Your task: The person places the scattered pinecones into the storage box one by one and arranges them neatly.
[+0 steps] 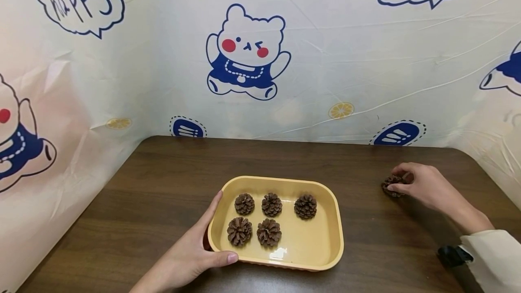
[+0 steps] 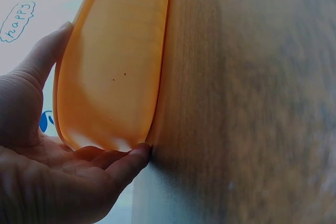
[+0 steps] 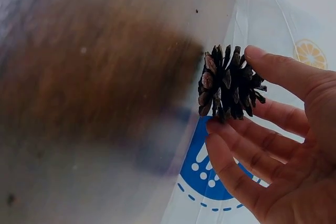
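A yellow rectangular tray (image 1: pixel 281 263) stands on the brown table. Inside it sit several pine cones (image 1: pixel 269 233), most of them toward its left side and one farther right. My left hand (image 1: pixel 185 250) grips the tray's left end, the thumb on the near rim. In the left wrist view, the hand (image 2: pixel 79 166) spans the tray's outer wall (image 2: pixel 115 66). Off to the right, my right hand (image 1: pixel 425 186) pinches another pine cone (image 1: pixel 392 186) at the table surface. In the right wrist view, thumb and fingertips hold that pine cone (image 3: pixel 228 85) from opposite sides.
Behind the table (image 1: pixel 195 162) hangs a white sheet (image 1: pixel 325 67) printed with bears and lemon slices, which also covers both sides. A dark strap (image 1: pixel 453 255) shows at the right sleeve (image 1: pixel 492 252).
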`<act>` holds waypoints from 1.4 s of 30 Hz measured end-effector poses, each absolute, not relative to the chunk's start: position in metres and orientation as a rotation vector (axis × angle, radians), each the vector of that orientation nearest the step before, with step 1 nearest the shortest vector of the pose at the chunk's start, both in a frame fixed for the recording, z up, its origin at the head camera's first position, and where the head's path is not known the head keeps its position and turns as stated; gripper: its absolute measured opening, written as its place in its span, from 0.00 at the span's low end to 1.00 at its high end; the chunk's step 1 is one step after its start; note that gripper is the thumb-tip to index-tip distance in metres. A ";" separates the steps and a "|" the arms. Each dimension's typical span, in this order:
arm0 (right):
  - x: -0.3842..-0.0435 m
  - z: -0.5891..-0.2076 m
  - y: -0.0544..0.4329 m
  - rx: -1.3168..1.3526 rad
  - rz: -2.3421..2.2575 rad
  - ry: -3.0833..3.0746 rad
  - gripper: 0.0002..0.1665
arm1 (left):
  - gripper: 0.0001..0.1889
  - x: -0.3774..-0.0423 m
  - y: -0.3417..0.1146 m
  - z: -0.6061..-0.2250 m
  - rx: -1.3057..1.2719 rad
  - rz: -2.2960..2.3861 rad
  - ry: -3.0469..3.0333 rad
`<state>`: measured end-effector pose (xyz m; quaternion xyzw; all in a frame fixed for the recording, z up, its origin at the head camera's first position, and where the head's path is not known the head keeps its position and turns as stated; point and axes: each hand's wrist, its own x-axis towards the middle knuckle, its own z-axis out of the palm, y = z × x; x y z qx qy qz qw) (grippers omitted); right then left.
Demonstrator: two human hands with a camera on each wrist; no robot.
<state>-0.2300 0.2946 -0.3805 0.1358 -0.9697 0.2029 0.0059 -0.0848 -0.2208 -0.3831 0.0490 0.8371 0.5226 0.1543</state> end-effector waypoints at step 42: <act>-0.175 -0.349 0.211 0.888 0.585 -2.494 0.24 | 0.67 -0.084 -0.221 -0.383 0.177 1.502 2.402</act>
